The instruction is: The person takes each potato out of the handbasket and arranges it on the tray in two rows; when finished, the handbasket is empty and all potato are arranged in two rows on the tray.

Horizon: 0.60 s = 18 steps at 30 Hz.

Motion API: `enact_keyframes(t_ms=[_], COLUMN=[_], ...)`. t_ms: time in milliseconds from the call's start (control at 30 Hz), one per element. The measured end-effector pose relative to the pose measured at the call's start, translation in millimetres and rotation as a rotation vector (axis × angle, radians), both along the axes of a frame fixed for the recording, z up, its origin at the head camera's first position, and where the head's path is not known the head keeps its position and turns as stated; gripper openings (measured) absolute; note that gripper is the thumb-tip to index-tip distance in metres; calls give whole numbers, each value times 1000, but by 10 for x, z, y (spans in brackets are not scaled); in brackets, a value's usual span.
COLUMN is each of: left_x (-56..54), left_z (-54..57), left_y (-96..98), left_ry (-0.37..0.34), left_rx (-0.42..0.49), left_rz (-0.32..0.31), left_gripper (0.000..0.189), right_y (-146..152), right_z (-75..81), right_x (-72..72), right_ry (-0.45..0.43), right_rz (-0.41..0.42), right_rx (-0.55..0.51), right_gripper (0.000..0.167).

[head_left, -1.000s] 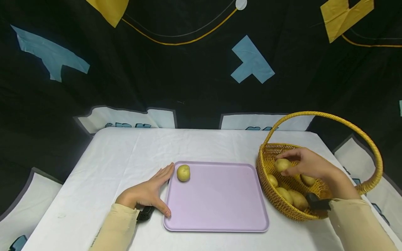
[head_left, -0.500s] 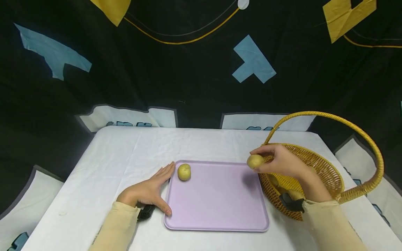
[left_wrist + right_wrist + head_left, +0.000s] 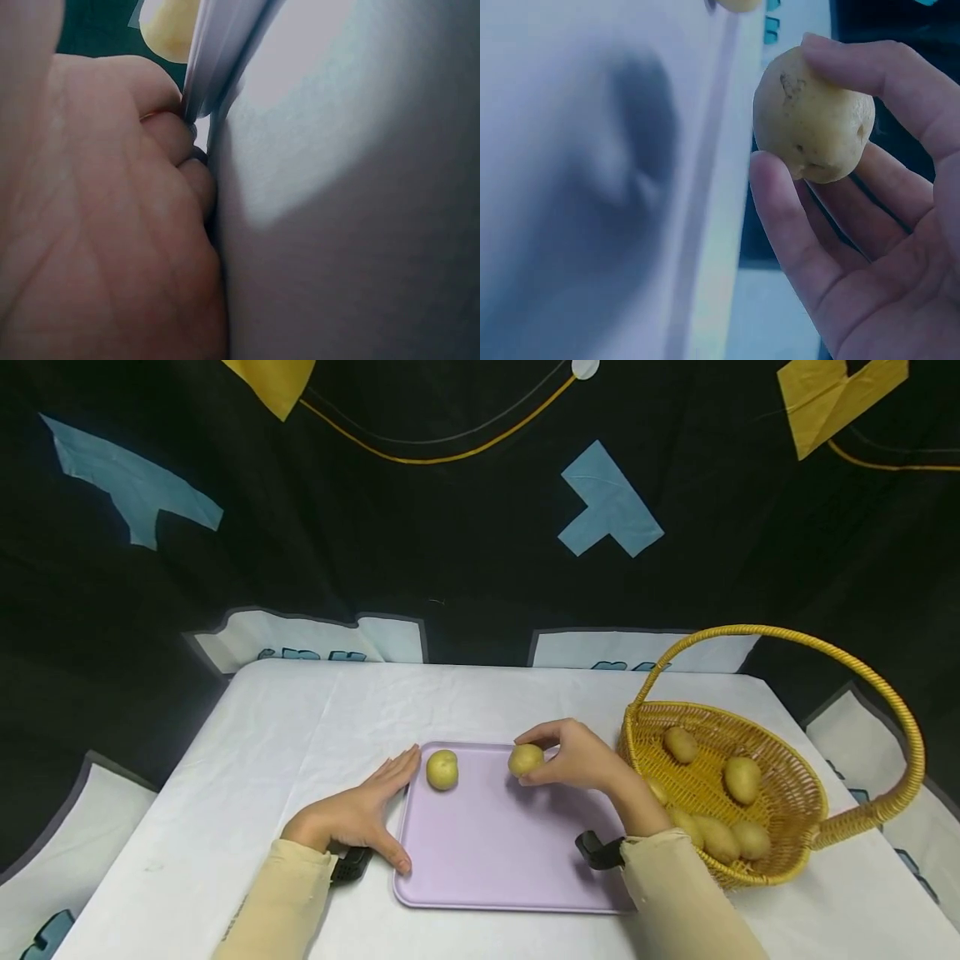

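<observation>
A potato [image 3: 810, 120] is pinched between the thumb and fingers of my right hand [image 3: 581, 758], above the far part of a lilac tray [image 3: 480, 860]. Its shadow falls on the tray in the right wrist view. Another potato [image 3: 442, 770] lies in the tray's far left corner. My left hand [image 3: 356, 814] rests at the tray's left edge, fingers extended and thumb on the rim. The left wrist view shows this hand's fingers [image 3: 169, 135] against the tray's side. Several more potatoes [image 3: 742, 779] lie in a wicker basket [image 3: 787, 752] to the right.
The basket's tall arched handle [image 3: 892, 710] rises above its right side. A white cloth covers the table [image 3: 225, 793]. Behind it hangs a black backdrop [image 3: 450, 560] with blue and yellow shapes.
My right hand has lifted a potato out of the basket and carried it left over the tray. The left hand has stayed at the tray's edge.
</observation>
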<state>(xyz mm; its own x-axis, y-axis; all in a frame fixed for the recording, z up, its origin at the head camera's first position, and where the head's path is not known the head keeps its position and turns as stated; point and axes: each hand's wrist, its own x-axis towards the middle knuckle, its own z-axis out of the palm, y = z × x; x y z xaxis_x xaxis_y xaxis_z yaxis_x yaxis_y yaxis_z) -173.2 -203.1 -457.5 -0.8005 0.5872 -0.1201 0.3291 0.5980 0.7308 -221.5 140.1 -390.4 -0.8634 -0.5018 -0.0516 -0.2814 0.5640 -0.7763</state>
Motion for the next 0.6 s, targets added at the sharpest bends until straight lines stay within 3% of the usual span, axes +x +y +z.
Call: enact_keyframes(t_ms=[300, 600], left_x=[-16, -4], left_z=[35, 34], left_y=[5, -4], left_ry=[-2, -11], left_rx=[-5, -4], left_rz=[-8, -9], left_gripper=[153, 153], right_y=[-361, -556], right_z=[-206, -371], right_x=[-93, -94], right_ry=[-41, -15], right_rz=[-7, -61], right_rx=[-17, 25], right_gripper=[47, 50])
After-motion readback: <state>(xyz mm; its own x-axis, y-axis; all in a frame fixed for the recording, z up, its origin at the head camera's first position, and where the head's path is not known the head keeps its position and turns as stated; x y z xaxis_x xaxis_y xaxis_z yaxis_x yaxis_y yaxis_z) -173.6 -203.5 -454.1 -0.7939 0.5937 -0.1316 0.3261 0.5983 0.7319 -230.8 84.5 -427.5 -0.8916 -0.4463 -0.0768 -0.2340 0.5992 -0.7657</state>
